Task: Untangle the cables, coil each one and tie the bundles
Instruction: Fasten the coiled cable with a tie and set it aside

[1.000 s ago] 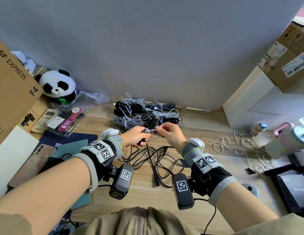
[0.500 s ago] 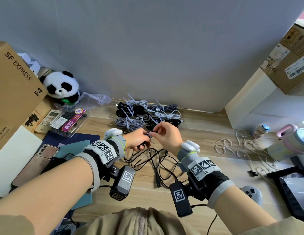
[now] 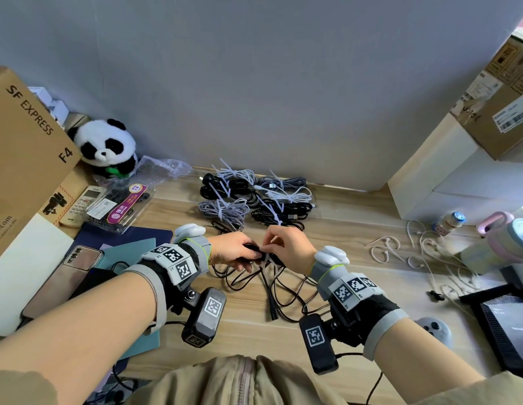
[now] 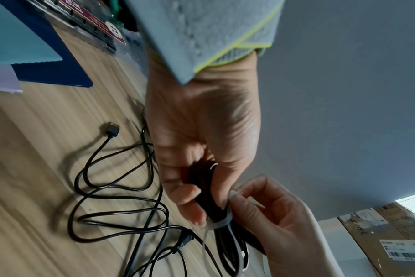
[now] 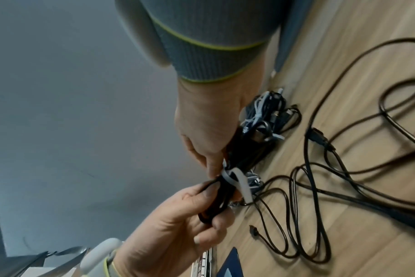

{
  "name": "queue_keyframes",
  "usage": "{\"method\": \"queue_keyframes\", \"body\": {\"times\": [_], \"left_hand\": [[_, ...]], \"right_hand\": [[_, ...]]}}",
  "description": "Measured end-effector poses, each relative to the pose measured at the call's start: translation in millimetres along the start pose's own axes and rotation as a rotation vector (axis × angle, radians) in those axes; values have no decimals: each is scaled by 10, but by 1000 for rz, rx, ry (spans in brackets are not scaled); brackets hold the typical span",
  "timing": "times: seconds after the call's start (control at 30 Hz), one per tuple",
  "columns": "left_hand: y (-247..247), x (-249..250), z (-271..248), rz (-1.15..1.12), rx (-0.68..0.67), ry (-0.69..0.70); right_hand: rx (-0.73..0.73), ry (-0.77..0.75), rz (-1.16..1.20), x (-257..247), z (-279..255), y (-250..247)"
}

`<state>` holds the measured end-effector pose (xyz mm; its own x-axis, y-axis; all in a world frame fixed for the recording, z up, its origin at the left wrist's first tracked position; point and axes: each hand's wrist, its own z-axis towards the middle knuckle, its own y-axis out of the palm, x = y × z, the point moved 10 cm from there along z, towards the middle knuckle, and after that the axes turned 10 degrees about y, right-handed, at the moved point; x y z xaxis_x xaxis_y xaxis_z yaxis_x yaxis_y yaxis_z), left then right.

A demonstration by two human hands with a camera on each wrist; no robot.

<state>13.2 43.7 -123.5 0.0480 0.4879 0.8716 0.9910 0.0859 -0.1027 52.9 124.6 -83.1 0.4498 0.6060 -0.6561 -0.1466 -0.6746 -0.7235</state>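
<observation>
Wood-grain bench runs up to a plain grey wall, with cardboard boxes at both side edges. Above its middle, the left hand has its fingers curled round a coiled black cable bundle, and the right hand pinches a white cable tie that is wrapped round that bundle; its fingers are pressed together on the tie's strap. The two hands touch at the bundle, just above the bench.

Beneath them, toward the near edge, loose black cables lie in tangled loops on the wood, with a plug end lying free. Toward the far edge, against the wall, sit several tied bundles of black, grey and white cable, each cinched with a white tie.

At the far left corner a plush panda leans by a box printed SF EXPRESS, with a remote control and a clear plastic package beside it. Near the right edge lie loose white ties, a small bottle and a pink-lidded cup.
</observation>
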Motion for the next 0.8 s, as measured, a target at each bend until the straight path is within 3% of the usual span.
{"method": "queue_keyframes", "body": {"times": [0.17,0.43,0.53,0.63,0.8], "left_hand": [[3,-46,17,-7,-26,-24],[108,46,61,131,-107,3],[77,25,84,115,-83,2],[4,-29,153,109,-28,7],[-301,-148,303,28,196,58]], "right_hand": [[143,148,208,164,16,-16],[391,532,689,749,3,-75],[427,550,784,812,11,-52],[294,556,899,908,74,26],[-135,750,781,1077,0,316]]}}
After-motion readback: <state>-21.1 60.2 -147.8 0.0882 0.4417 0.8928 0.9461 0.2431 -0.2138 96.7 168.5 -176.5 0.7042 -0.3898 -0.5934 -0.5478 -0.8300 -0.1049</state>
